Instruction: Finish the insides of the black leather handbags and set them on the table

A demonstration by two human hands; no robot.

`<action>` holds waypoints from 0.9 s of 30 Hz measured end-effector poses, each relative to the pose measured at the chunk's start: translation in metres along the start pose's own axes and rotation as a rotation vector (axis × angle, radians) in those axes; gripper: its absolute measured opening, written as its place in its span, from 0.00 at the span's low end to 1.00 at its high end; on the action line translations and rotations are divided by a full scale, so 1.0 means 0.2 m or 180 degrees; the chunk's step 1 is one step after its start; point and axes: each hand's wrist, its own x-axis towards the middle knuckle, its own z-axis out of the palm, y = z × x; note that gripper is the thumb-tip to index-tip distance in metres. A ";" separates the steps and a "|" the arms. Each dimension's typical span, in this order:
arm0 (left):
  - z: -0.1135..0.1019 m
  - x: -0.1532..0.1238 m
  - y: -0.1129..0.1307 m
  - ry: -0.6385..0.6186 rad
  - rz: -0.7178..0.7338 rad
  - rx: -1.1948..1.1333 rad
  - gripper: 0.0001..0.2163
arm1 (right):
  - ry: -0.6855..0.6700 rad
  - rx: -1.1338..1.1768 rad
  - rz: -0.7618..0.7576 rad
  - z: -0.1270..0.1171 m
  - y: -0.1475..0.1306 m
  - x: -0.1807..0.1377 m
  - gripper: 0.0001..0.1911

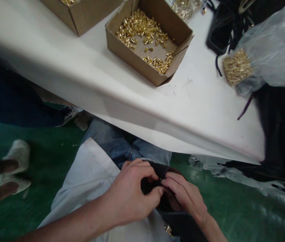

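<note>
Both hands meet low in my lap, below the table edge. My left hand (132, 191) is closed, its fingers pinching a piece of black fabric (157, 171). My right hand (182, 195) is closed on the same black piece from the right, fingertips touching the left ones. A tiny gold glint shows between the fingertips; I cannot make out what it is. The fabric runs down under my right wrist, where another gold fitting (168, 230) shows.
An open cardboard box (132, 57) of several small brass rivets sits on the white table (82, 77). A second box (82, 16) stands at back left. Black pieces and a plastic bag (273, 50) with brass parts (237, 67) lie right. Another person's feet (8, 171) rest on the green floor.
</note>
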 end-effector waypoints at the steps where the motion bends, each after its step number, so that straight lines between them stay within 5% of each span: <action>1: 0.00 0.00 0.00 -0.0015 -0.0006 -0.0005 0.04 | -0.0047 0.0016 -0.0014 0.00 0.01 -0.01 0.12; 7: -0.01 -0.02 -0.01 -0.0139 0.0165 -0.0209 0.06 | 0.0036 -0.0113 -0.0220 -0.02 0.03 -0.04 0.12; 16: -0.10 -0.05 -0.03 -0.0718 0.1113 0.0101 0.12 | 0.0173 -0.0030 -0.0236 -0.01 0.03 -0.11 0.15; 27: -0.11 -0.05 -0.07 -0.0717 0.0967 -0.0145 0.16 | 0.0032 -0.0326 -0.0359 -0.04 0.03 -0.07 0.14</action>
